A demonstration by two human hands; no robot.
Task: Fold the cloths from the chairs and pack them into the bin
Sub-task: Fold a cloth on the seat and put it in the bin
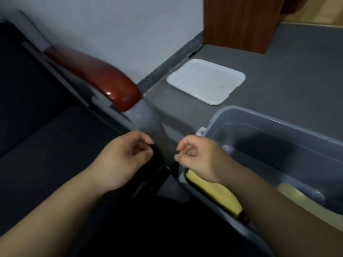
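A grey-blue plastic bin [278, 119] stands on the floor to the right of the chair, with yellow cloth [213, 190] lying in its near end. A dark, blurred cloth [161, 160] hangs between my hands in front of the armrest post and runs down into a black mass at the bottom. My left hand [126, 158] pinches its left edge with curled fingers. My right hand [198, 156] hovers over the bin's near-left corner, fingers loosely curled, thumb and forefinger slightly apart, nothing seen between them.
The chair has a dark seat [46, 154] and a glossy red-brown armrest [96, 75] on a grey post. A white lid [206, 80] lies on the grey floor by the wall. A wooden cabinet [241, 23] stands at the back right.
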